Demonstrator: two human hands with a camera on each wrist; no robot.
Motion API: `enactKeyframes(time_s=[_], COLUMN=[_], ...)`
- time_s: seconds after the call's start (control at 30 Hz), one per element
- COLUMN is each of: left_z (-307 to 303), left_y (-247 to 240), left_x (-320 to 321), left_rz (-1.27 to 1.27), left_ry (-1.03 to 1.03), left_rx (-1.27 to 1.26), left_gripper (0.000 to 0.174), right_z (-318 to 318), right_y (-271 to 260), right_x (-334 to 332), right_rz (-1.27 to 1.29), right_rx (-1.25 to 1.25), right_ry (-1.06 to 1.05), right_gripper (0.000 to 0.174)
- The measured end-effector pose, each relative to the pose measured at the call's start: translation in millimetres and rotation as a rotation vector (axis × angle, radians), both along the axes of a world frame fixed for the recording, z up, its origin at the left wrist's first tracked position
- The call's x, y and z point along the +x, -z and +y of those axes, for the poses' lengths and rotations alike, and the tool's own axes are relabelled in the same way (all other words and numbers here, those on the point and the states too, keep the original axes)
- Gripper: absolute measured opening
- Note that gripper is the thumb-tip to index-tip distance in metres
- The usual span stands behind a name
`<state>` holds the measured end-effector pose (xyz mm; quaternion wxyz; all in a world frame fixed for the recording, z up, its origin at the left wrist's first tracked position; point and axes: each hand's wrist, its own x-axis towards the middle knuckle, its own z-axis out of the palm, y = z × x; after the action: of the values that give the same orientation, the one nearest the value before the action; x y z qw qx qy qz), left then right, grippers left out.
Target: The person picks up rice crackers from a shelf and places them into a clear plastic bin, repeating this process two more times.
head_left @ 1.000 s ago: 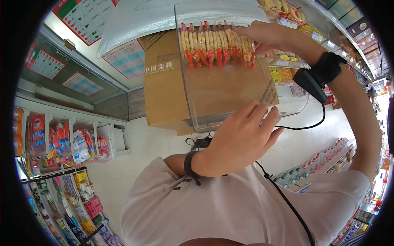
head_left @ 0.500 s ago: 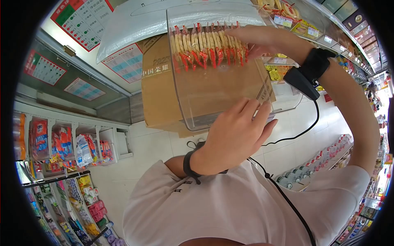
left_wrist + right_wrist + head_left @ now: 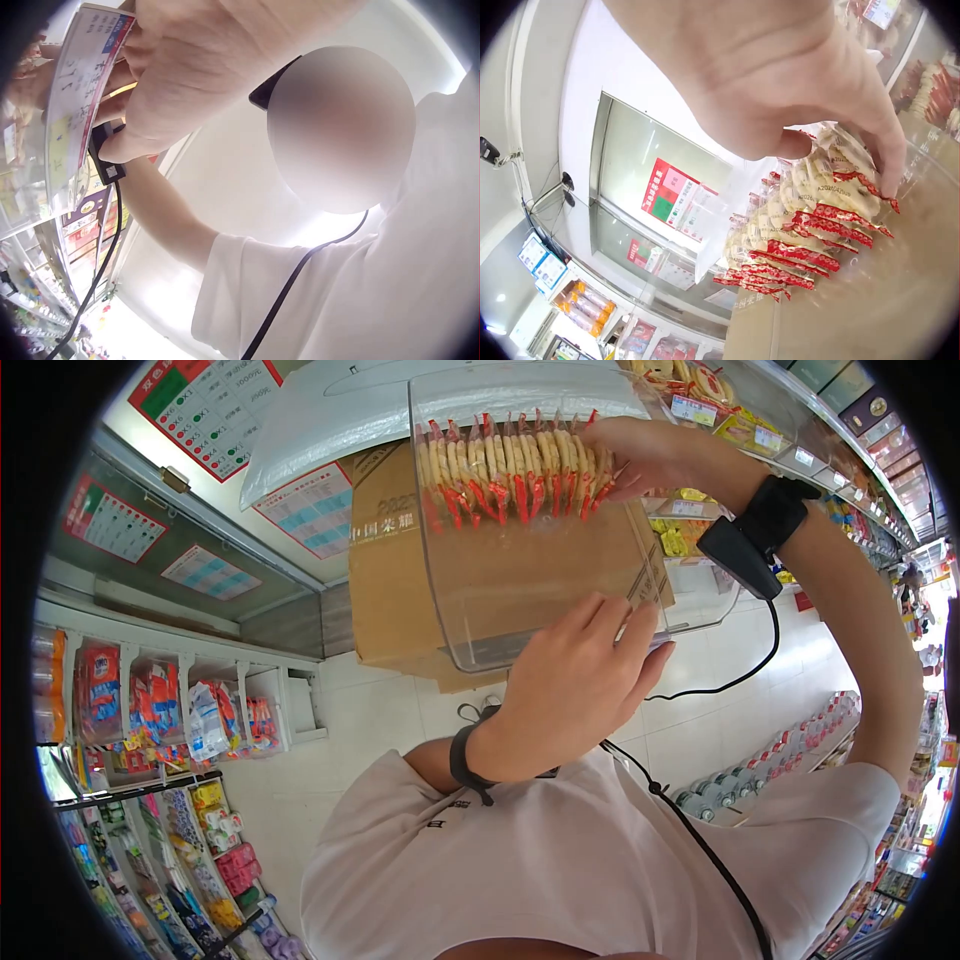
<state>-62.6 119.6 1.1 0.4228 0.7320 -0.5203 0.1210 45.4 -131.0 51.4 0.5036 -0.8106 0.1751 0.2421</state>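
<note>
A clear plastic bin [image 3: 450, 605] holds a row of flat round crackers in clear packets with red ends [image 3: 505, 470]. My right hand [image 3: 645, 455] is at the right end of that row. In the right wrist view its thumb and fingers [image 3: 889, 154] pinch the end packet [image 3: 844, 154]. My left hand [image 3: 575, 685] lies at the bin's near right corner, fingers loosely extended against the front edge and thumb apart. The left wrist view shows its fingers beside a price label [image 3: 79, 97], which partly covers them.
A brown cardboard carton [image 3: 390, 590] lies beneath the bin. Shelves of packaged food [image 3: 745, 430] stand at the right, with a row of bottles [image 3: 745, 775] on the floor side. Racks of packets [image 3: 165, 695] are at the left. A black cable [image 3: 775, 650] hangs from the right wrist.
The bin has shifted slightly left in the head view. My right hand reached over the row half a second ago and has since drawn back right to its end. The left hand has barely moved.
</note>
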Motion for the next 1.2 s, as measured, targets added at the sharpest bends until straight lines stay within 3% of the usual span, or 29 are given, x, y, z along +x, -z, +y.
enactKeyframes(time_s=[0.07, 0.17, 0.37, 0.57, 0.63, 0.73, 0.8, 0.83, 0.93, 1.0, 1.03, 1.1, 1.2], left_z=[0, 0, 1, 1, 1, 3, 3, 2, 6, 5, 5, -3, -16], left_y=[-1, -1, -1, -1, -2, -6, -7, -9, -17, -21, -26, -23, -14], left_x=[-1, -1, 0, 0, 0, 0, 1, 0, -1, 0, -2, -2, -10], left_rz=[-0.004, -0.005, -0.010, -0.011, 0.004, 0.039, 0.059, 0.112, 0.243, 0.291, 0.371, 0.211, -0.011], left_ry=[-0.005, -0.014, -0.025, -0.016, -0.006, 0.023, 0.063, 0.077, 0.114, 0.126, 0.122, 0.051, -0.198], left_rx=[0.003, 0.011, 0.020, 0.002, -0.003, -0.035, -0.091, -0.090, -0.080, -0.080, -0.080, -0.205, -0.335], left_gripper=[0.030, 0.030, 0.031, 0.031, 0.030, 0.030, 0.031, 0.030, 0.028, 0.026, 0.022, 0.021, 0.008], right_z=[-25, 19, 2, 43, 42, 36, 51, 88, 101, 44, -34, -97, -173], right_y=[27, -6, -2, -42, -49, -68, -84, -95, -140, -137, -116, -81, -21], right_x=[14, -11, 8, -11, -20, -41, -74, -103, -114, -125, -151, -169, -178], right_rz=[0.026, -0.023, -0.032, -0.078, -0.311, -0.879, -1.095, -1.085, -0.951, -0.946, -0.999, -0.978, -0.863], right_rx=[-0.067, -0.158, -0.228, -0.735, -0.880, -0.925, -0.877, -0.849, -0.734, -0.675, -0.656, -0.572, -0.280], right_ry=[0.020, 0.023, -0.108, 0.032, -0.020, -0.108, 0.001, 0.135, 0.559, 0.495, 0.287, 0.130, 0.138], right_gripper=[0.061, 0.067, 0.073, 0.081, 0.076, 0.068, 0.063, 0.060, 0.052, 0.052, 0.054, 0.049, 0.033])
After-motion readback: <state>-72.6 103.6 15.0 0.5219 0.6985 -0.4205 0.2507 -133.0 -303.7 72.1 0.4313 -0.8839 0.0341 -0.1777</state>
